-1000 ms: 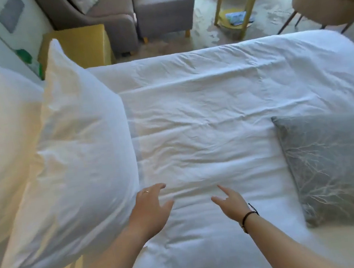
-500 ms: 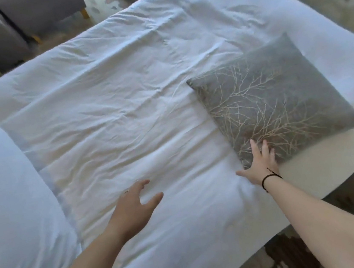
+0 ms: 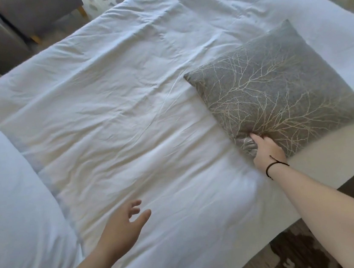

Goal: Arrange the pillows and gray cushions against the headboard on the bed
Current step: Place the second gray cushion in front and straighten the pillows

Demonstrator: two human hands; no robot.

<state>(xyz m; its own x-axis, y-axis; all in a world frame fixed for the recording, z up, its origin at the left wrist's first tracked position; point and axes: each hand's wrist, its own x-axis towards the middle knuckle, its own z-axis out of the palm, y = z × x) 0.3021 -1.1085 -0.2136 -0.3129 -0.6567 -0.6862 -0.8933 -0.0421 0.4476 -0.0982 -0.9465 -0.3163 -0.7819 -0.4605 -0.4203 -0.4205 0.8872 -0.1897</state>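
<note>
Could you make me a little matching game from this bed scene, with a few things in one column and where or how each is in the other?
Things:
1. gray cushion
2. white pillow
3. left hand
4. right hand

States:
A. open, above the duvet
B. at the left edge
C. lying flat, corner bunched
D. gripping a cushion corner

Pairs: 1-C, 2-B, 3-A, 4-D

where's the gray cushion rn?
Head view, right side: the gray cushion lies flat on the white duvet, its near corner pinched by the right hand.
</note>
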